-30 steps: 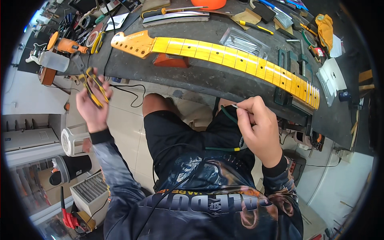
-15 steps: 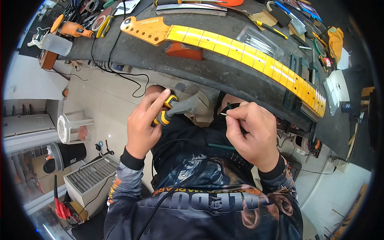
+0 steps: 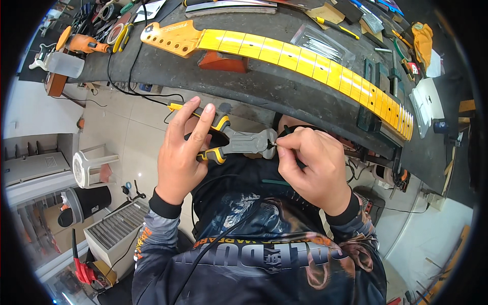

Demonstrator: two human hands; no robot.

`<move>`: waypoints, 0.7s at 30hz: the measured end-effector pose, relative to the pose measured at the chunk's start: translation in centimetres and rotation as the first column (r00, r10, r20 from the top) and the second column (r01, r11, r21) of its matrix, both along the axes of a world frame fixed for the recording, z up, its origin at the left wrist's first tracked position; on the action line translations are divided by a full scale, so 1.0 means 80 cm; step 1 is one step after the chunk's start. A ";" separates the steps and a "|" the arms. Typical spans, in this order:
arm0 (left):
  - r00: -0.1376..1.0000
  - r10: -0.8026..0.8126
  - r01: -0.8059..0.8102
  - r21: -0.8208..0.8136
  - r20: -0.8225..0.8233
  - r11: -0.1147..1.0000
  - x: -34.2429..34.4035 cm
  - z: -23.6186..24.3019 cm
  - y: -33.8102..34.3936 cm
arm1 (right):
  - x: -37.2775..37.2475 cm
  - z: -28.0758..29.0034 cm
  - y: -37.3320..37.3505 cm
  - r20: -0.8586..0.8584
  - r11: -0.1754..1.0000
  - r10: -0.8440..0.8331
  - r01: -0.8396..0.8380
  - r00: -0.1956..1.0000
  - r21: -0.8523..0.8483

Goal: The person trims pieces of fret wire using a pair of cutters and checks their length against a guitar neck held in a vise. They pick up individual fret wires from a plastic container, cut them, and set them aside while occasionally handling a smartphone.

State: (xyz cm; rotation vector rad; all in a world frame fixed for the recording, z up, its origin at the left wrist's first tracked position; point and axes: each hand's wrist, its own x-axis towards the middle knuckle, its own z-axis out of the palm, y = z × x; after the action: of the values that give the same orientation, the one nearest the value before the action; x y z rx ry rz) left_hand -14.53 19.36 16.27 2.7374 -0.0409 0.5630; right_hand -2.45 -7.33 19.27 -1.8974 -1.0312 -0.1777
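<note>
My left hand [image 3: 184,157] grips grey pliers [image 3: 246,142] with yellow-black handles, spread apart, their jaws pointing right. My right hand [image 3: 310,170] pinches a small thin metal piece [image 3: 272,143] at those jaws; most of it is hidden by fingers and jaws. Both hands are over my lap, below the bench edge. Above them lies a guitar neck [image 3: 330,75] with a glossy yellow fretboard and wooden headstock, propped on an orange block [image 3: 218,63] and dark clamp-like supports [image 3: 366,119]. A dark green cord [image 3: 279,181] lies across my shorts.
The dark bench [image 3: 183,71] carries an orange power tool [image 3: 89,44], a clear pack of thin strips [image 3: 317,43], assorted hand tools and a yellow glove [image 3: 422,40]. Black cables hang over its front edge. A white stool [image 3: 89,165], a bin [image 3: 89,201] and a slatted unit [image 3: 114,223] stand at left.
My left hand has swung rightward and up with the pliers, now opened wide and turned toward my right hand. My right hand has moved slightly left to meet the jaws.
</note>
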 end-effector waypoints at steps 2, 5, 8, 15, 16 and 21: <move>1.000 0.000 0.001 0.033 -0.004 0.999 -0.001 0.003 0.001 | 0.001 -0.002 0.000 0.001 1.000 0.004 -0.004 1.000 -0.006; 1.000 0.009 -0.009 0.051 -0.008 0.999 -0.003 0.004 0.000 | 0.002 -0.004 -0.002 0.002 1.000 0.020 -0.020 1.000 -0.015; 1.000 0.026 -0.025 0.043 -0.007 0.999 -0.003 0.006 -0.003 | 0.002 -0.005 -0.003 -0.002 0.999 0.027 -0.027 1.000 -0.025; 0.997 0.046 -0.052 0.101 0.059 0.994 -0.004 0.001 -0.002 | 0.003 -0.010 -0.005 -0.010 0.998 0.029 -0.029 1.000 -0.051; 0.997 0.046 -0.052 0.103 0.057 0.993 -0.004 0.003 -0.003 | 0.003 -0.010 -0.005 -0.011 0.998 0.030 -0.030 0.999 -0.050; 0.992 0.127 -0.122 0.235 -0.006 0.964 -0.006 0.009 -0.010 | 0.005 -0.019 -0.003 -0.009 0.999 0.002 -0.002 1.000 -0.049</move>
State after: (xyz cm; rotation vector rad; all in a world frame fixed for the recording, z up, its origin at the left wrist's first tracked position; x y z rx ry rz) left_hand -15.00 18.53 17.01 2.9917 0.0760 0.5976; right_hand -2.03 -7.54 17.76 -1.9392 -1.0401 -0.1441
